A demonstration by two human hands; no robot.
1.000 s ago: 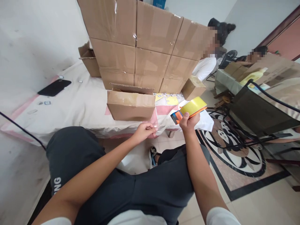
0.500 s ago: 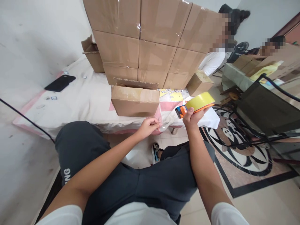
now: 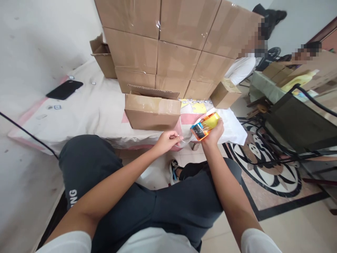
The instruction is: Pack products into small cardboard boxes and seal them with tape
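My right hand (image 3: 215, 131) is wrapped round an orange tape dispenser (image 3: 197, 131) with a yellow roll of tape (image 3: 211, 121) on it, held over the table's front edge. To its left, my left hand (image 3: 170, 140) is closed in a pinch on a thin glossy strip (image 3: 183, 141), too small to tell more. Just beyond the left hand, a cardboard box (image 3: 151, 111) stands on the cloth-covered table with a top flap raised. Neither hand touches this box.
Behind it rises a stack of taped cartons (image 3: 179, 58). An open carton (image 3: 105, 63) stands left, a small box (image 3: 225, 94) right. A black phone (image 3: 65, 89) lies on the cloth (image 3: 92, 109). Right are a dark chair (image 3: 297, 119) and two people, one in a white sleeve (image 3: 240, 69).
My right hand has turned the tape dispenser and brought it slightly left and down, so its orange front end faces my left hand. The left hand has barely moved, still pinching.
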